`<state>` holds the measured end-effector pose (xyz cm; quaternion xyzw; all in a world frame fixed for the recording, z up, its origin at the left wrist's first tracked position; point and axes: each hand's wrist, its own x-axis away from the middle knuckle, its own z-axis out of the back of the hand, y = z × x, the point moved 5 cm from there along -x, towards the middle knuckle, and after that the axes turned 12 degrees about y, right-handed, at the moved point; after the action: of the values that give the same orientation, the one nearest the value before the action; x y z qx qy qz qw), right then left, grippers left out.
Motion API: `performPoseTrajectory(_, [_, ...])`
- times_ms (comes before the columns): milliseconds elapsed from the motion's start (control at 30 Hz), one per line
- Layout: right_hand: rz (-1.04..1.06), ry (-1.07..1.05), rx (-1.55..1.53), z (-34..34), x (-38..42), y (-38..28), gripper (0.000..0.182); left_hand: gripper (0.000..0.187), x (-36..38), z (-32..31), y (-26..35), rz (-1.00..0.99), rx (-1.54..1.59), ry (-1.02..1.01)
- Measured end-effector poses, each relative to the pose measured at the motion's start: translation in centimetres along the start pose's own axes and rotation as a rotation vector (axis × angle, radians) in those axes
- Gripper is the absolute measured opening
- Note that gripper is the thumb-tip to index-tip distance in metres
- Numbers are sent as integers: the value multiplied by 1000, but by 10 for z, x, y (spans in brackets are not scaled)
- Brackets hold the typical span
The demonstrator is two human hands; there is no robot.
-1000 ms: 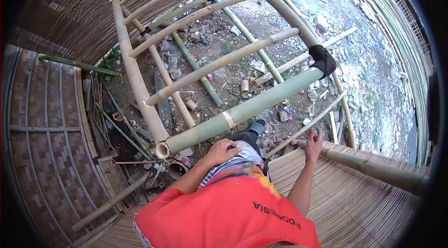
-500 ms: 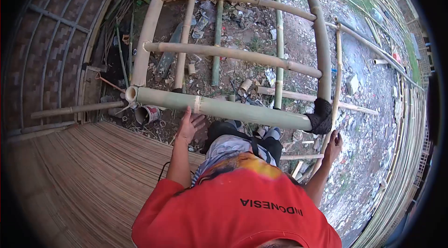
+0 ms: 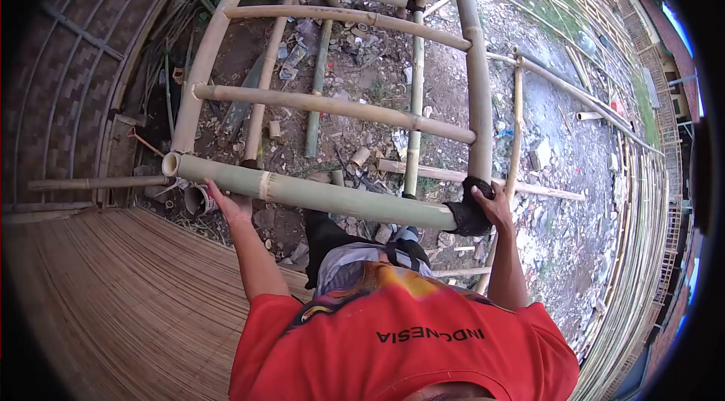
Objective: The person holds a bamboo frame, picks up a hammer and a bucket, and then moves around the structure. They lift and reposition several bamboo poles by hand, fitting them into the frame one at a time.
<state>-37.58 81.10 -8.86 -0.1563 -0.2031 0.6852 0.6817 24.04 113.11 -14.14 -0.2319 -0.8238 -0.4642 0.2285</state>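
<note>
A thick green bamboo pole [image 3: 340, 199] lies across the near end of a bamboo frame [image 3: 340, 105]. Black fibre lashing [image 3: 470, 212] wraps its right end joint, while its left end is cut open and hollow. My left hand [image 3: 229, 202] is just below the pole near that left end, fingers stretched and palm turned up, holding nothing; whether it touches the pole is unclear. On the right, my right hand [image 3: 495, 205] rests against the lashed corner, with the fingers partly spread over the black fibre.
A split-bamboo surface [image 3: 136, 280] spreads at lower left, beside a woven wall [image 3: 60, 91]. Rubble and offcuts cover the ground under the frame. A bucket [image 3: 198, 200] stands behind my left hand. A thin upright pole [image 3: 517, 125] and long bamboo [image 3: 657, 250] are on the right.
My left hand has moved left along the pole toward its hollow end. My right hand has moved up from beside the thin pole onto the lashed corner. The view has shifted.
</note>
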Motion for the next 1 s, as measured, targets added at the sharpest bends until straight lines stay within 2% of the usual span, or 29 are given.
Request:
performPoseTrajectory(67, [-192,-139,-111,0,9,-37,85,90,-21,-4,8,6,17,-36])
performPoseTrajectory(100, [-204,-139,-102,-3,12,-44,85,91,-25,-6,9,7,45,-57])
performPoseTrajectory(133, [-244,-125,-76,-2,11,-49,85,83,-16,-20,13,53,75,38])
performPoseTrajectory(167, [-280,-109,-55,-2,7,-53,85,83,-24,-21,17,57,75,38])
performPoseTrajectory(233, [-281,-102,-47,-1,6,-68,87,73,-32,-29,20,50,56,27])
performPoseTrajectory(267, [-291,-87,-20,1,7,-72,86,68,-33,-28,20,0,42,106])
performPoseTrajectory(367, [-289,-21,111,-7,4,-57,85,66,-43,-26,24,-1,25,112])
performPoseTrajectory(467, [-315,-44,46,6,9,-99,83,65,-52,-24,28,36,19,138])
performPoseTrajectory(500, [-307,0,108,3,9,-88,83,67,-54,-21,28,46,13,171])
performPoseTrajectory(600, [-326,-67,-35,-9,9,-81,91,72,-58,-19,30,66,16,106])
performPoseTrajectory(700, [-296,-8,94,-18,6,-68,90,71,-53,-27,35,81,18,128])
performPoseTrajectory(767, [-298,-11,37,-24,5,-64,85,70,-58,-24,37,65,20,149])
performPoseTrajectory(833, [-323,-31,28,-18,13,-91,82,71,-65,-22,41,60,16,167])
performPoseTrajectory(1000, [-299,-20,7,-22,20,-104,80,71,-71,-28,56,58,4,176])
